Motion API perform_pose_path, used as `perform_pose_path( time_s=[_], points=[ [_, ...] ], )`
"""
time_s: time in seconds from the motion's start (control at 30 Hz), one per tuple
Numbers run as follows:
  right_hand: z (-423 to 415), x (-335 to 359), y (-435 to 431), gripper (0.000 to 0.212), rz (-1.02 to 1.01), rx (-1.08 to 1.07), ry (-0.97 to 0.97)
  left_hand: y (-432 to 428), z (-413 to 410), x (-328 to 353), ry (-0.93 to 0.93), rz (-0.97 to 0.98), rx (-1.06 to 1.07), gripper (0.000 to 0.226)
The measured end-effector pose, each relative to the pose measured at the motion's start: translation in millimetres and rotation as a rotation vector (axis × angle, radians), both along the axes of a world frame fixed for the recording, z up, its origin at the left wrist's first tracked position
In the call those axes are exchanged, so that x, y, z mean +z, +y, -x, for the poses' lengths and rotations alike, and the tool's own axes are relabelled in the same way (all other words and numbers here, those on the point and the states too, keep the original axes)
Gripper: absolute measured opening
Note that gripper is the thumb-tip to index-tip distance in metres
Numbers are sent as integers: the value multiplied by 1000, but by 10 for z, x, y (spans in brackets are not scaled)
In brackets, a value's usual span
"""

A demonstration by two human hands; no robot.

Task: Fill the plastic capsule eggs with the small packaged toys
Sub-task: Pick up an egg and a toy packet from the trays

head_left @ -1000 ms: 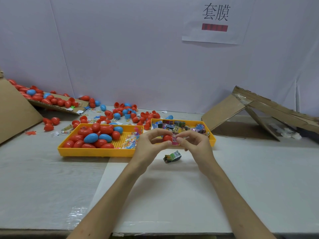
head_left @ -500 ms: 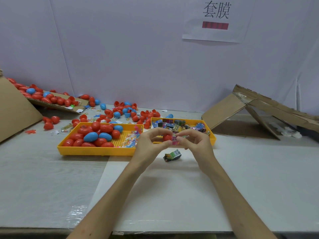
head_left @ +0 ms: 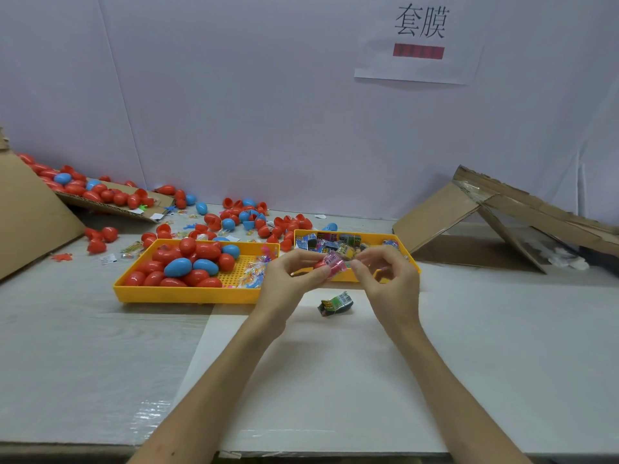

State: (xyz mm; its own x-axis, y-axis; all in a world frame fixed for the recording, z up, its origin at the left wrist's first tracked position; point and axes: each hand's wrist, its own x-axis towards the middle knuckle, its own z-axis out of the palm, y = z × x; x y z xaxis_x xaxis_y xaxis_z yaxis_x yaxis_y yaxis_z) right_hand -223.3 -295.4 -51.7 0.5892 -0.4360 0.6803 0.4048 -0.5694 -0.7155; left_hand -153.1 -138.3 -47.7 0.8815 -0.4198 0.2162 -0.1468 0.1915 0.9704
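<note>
Gripping a red capsule half [head_left: 319, 264] between thumb and curled fingers, the left hand [head_left: 288, 279] holds it above the near edge of the right yellow tray [head_left: 409, 254]. A pink toy packet [head_left: 334, 263] sits tilted against the half's open side, touching the left fingertips. The right hand [head_left: 388, 283] hovers just right of the packet with its fingers curled; whether its thumb and forefinger pinch the packet's edge I cannot tell. On the white table [head_left: 469, 346], near the hands, lies a green toy packet [head_left: 336, 303]. The right tray carries more small packaged toys [head_left: 335, 241]. The left yellow tray [head_left: 184, 293] holds red and blue closed eggs [head_left: 187, 259] and some clear-wrapped trinkets. Loose eggs and halves [head_left: 254, 219] are scattered on the far side of the table, and folded cardboard [head_left: 502, 212] leans at far right.
</note>
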Motion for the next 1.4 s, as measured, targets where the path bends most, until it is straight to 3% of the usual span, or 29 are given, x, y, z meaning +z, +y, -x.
perform_pose_path(
  time_s=[0.13, 0.23, 0.47, 0.67, 1.13, 1.4],
  points=[
    [-15, -54, 92, 11, 222, -13, -76, 32, 8, 16, 191, 198, -82, 26],
    [-33, -97, 144, 20, 306, -1, -62, 44, 15, 22, 313, 315, -156, 27],
    [-38, -137, 245, 33, 375, -19, -97, 18, 38, 15, 454, 428, -263, 37],
    [-38, -180, 270, 28, 405, -140, -149, -22, 116, -3, 553, 516, -329, 37],
    [-56, -203, 267, 15, 471, -194, -187, -21, 156, 33, 563, 509, -332, 43],
    [-39, -168, 269, 37, 410, -220, -175, -13, 151, 28, 545, 448, -360, 42]
  ],
)
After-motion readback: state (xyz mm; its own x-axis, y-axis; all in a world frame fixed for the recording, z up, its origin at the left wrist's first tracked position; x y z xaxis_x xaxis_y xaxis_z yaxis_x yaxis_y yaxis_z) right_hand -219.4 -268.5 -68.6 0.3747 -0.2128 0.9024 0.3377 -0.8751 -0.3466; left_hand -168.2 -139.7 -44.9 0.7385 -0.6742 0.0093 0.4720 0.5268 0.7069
